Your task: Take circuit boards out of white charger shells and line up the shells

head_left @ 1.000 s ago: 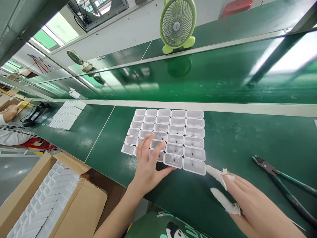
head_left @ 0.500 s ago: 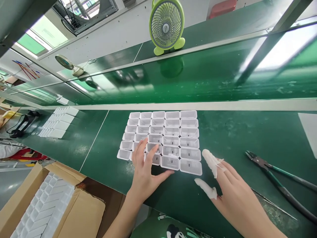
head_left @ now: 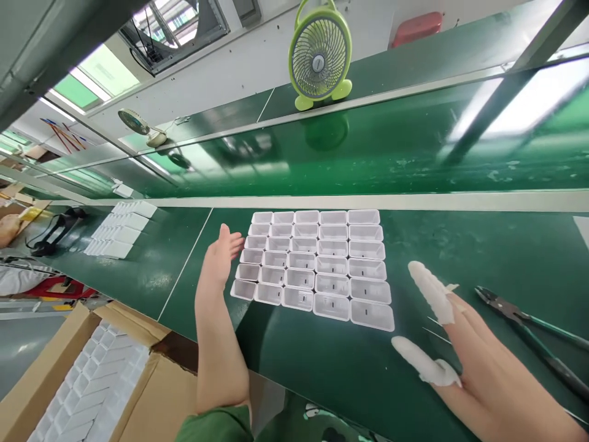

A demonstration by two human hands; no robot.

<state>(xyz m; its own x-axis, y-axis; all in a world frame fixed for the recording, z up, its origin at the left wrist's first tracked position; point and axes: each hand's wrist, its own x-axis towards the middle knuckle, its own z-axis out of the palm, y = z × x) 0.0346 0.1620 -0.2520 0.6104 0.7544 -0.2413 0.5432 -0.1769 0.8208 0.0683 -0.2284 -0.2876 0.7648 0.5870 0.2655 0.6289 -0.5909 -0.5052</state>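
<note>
Small white plastic boxes [head_left: 317, 265] stand side by side in a block of several rows on the green bench. Many of them show a small dark mark inside. My left hand [head_left: 219, 255] is at the block's left edge, fingers stretched toward the boxes and holding nothing; whether the fingertips touch the boxes I cannot tell. To the right of the block, my right hand [head_left: 473, 356] hovers with thumb and forefinger spread apart and nothing between them. White finger covers [head_left: 430, 291] wrap those two fingers. Thin metal tweezers [head_left: 437, 334] show partly behind the right hand.
Green-handled pliers [head_left: 519, 316] lie at the right. A cardboard box [head_left: 172, 383] full of white boxes stands lower left. More white boxes [head_left: 122, 228] are stacked on the bench's left part. A green fan [head_left: 318, 61] sits on the shelf. Another person's hand [head_left: 9, 228] shows far left.
My left hand has moved from over the front boxes to the block's left side. My right hand has shifted right, away from the boxes. The camera view has turned slightly.
</note>
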